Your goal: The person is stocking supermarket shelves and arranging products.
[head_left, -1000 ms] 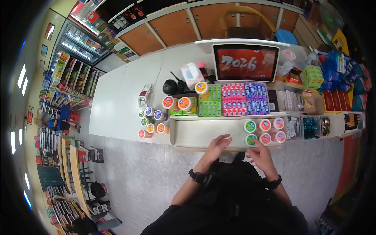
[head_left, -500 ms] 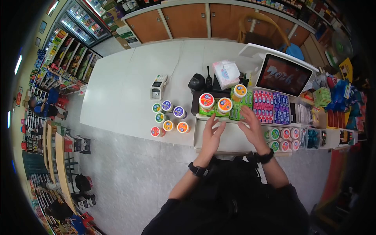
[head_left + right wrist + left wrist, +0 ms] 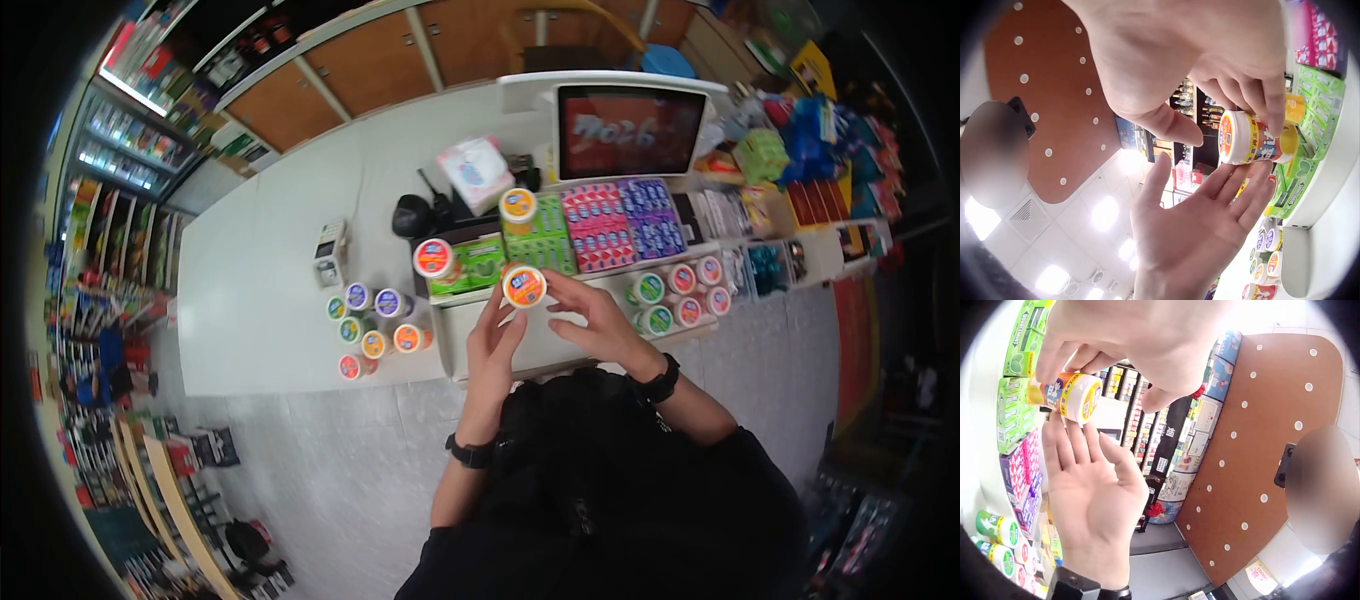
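Note:
An orange-labelled tub of chewing gum [image 3: 524, 287] with a white lid is supported between my two hands, over the white tray [image 3: 470, 330]. My left hand [image 3: 488, 365] has its fingertips on one side of the tub. The fingers of my right hand [image 3: 598, 322] touch the opposite side. In the left wrist view the tub [image 3: 1079, 397] lies sideways between both sets of fingertips, both thumbs off it. In the right wrist view the tub's lid [image 3: 1229, 137] faces the thumbs. A red-lidded tub [image 3: 434, 257] and a yellow-lidded tub [image 3: 518, 205] stand on green gum boxes [image 3: 480, 262].
Several gum tubs [image 3: 387, 302] stand on the counter at left, and another group [image 3: 688, 312] sits at the tray's right end. Pink gum boxes [image 3: 597, 230], a monitor [image 3: 630, 135], a card terminal [image 3: 330, 255] and a tissue pack [image 3: 474, 174] are around.
Both hands have reached the orange tub, which stood on the green boxes, and lifted it toward the body. Earlier they were apart and held nothing. The head view has shifted.

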A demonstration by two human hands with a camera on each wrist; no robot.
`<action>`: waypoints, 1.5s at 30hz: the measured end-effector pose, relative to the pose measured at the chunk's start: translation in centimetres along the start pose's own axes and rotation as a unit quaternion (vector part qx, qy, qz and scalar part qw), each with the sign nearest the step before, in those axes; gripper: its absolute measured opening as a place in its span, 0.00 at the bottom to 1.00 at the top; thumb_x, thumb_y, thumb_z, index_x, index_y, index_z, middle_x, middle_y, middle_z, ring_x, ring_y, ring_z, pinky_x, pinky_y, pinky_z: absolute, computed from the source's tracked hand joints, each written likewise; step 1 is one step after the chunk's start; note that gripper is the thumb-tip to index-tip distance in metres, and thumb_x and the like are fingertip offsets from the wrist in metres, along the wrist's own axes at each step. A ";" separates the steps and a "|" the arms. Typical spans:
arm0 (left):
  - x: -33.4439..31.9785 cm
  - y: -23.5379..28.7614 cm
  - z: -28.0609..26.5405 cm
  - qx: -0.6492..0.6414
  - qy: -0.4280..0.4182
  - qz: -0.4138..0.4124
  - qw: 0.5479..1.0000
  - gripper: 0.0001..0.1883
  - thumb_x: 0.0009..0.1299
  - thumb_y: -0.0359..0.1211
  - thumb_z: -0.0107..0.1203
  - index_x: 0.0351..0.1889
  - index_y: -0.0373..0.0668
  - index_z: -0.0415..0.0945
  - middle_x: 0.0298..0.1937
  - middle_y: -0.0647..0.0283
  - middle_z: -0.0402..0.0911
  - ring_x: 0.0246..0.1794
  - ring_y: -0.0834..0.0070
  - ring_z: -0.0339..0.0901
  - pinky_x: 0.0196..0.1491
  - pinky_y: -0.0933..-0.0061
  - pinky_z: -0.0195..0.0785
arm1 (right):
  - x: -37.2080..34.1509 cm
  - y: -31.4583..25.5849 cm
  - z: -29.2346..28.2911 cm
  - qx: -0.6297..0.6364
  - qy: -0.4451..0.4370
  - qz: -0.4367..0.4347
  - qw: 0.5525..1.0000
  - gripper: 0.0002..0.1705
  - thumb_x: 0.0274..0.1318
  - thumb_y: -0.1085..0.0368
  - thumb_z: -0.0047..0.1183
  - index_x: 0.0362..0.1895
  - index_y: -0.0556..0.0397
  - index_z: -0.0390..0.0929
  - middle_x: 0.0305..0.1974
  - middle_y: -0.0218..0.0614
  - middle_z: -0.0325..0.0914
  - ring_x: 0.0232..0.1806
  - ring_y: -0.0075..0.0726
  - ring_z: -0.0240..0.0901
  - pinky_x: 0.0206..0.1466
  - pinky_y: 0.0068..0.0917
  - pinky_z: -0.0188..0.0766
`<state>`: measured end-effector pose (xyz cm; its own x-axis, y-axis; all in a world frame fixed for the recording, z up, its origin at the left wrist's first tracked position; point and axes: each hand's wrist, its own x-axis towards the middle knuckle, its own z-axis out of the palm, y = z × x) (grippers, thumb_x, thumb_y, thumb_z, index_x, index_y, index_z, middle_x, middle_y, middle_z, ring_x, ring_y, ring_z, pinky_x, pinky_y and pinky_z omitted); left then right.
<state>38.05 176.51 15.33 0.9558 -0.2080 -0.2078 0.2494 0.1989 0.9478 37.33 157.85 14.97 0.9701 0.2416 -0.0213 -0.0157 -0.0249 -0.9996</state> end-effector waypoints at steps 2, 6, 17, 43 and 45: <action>-0.4 0.0 1.2 0.034 -0.025 -0.001 0.999 0.35 0.71 0.35 0.56 0.72 0.32 0.56 0.63 0.49 0.72 0.61 0.67 0.71 0.60 0.69 0.66 | -2.0 -0.3 -1.2 -0.002 0.026 -0.006 1.000 0.41 0.53 0.77 0.54 0.72 0.57 0.55 0.66 0.44 0.67 0.66 0.38 0.66 0.64 0.35 0.68; -0.1 -1.1 3.4 0.091 -0.100 -0.052 0.989 0.35 0.71 0.37 0.57 0.71 0.28 0.56 0.62 0.46 0.73 0.61 0.66 0.72 0.61 0.68 0.65 | -5.2 0.7 -3.8 -0.038 0.033 0.041 0.998 0.42 0.53 0.76 0.54 0.73 0.58 0.54 0.68 0.44 0.64 0.66 0.40 0.66 0.63 0.36 0.70; 4.2 -9.2 7.3 0.122 -0.232 -0.249 0.932 0.45 0.68 0.51 0.57 0.76 0.38 0.48 0.70 0.49 0.62 0.66 0.63 0.67 0.62 0.67 0.64 | -7.4 8.8 -8.1 0.073 0.105 0.133 0.983 0.41 0.50 0.72 0.57 0.69 0.62 0.57 0.63 0.45 0.67 0.68 0.39 0.62 0.70 0.32 0.59; 9.3 -2.9 3.4 0.033 0.104 0.085 0.990 0.30 0.77 0.45 0.48 0.67 0.31 0.61 0.63 0.50 0.68 0.63 0.69 0.67 0.64 0.71 0.58 | 5.2 3.8 -6.3 -0.093 0.103 -0.035 0.990 0.36 0.54 0.69 0.58 0.68 0.61 0.62 0.56 0.52 0.76 0.56 0.44 0.77 0.53 0.30 0.75; 10.8 -2.8 3.0 0.045 0.083 0.069 0.993 0.35 0.76 0.46 0.49 0.71 0.28 0.54 0.68 0.46 0.63 0.69 0.65 0.61 0.69 0.69 0.53 | 8.3 5.4 -5.9 -0.153 0.125 -0.039 0.979 0.37 0.53 0.70 0.55 0.69 0.59 0.61 0.55 0.52 0.76 0.56 0.46 0.76 0.57 0.33 0.72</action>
<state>47.23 170.87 11.13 0.9942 -0.0219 -0.1054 0.1073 0.1266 0.9861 46.70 154.02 9.56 0.9951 0.0105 0.0988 0.0970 -0.3153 -0.9440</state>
